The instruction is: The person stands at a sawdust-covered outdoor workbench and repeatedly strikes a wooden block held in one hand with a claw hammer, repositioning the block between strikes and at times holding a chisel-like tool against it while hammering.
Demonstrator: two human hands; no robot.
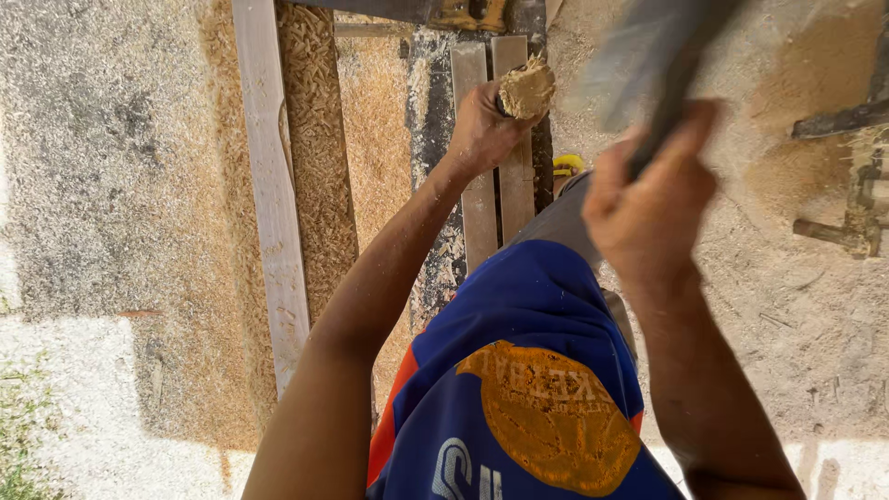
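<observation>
Ground: concrete, thick with sawdust, heaviest beside the long plank running top to bottom on the left. Right of it, two short boards lie side by side, touching, lengthwise away from the person. Metal clamps sit at the right edge, well apart from both hands.

Left hand closed around a chisel; only its frayed, mushroomed wooden handle shows above the fist, standing over the far end of the boards. Blade hidden by the hand.

Right hand clenched on a mallet, raised, blurred, head up near the top edge. Mallet is right of the handle, apart from it, no contact.

Hands well apart, right one nearer the camera.
</observation>
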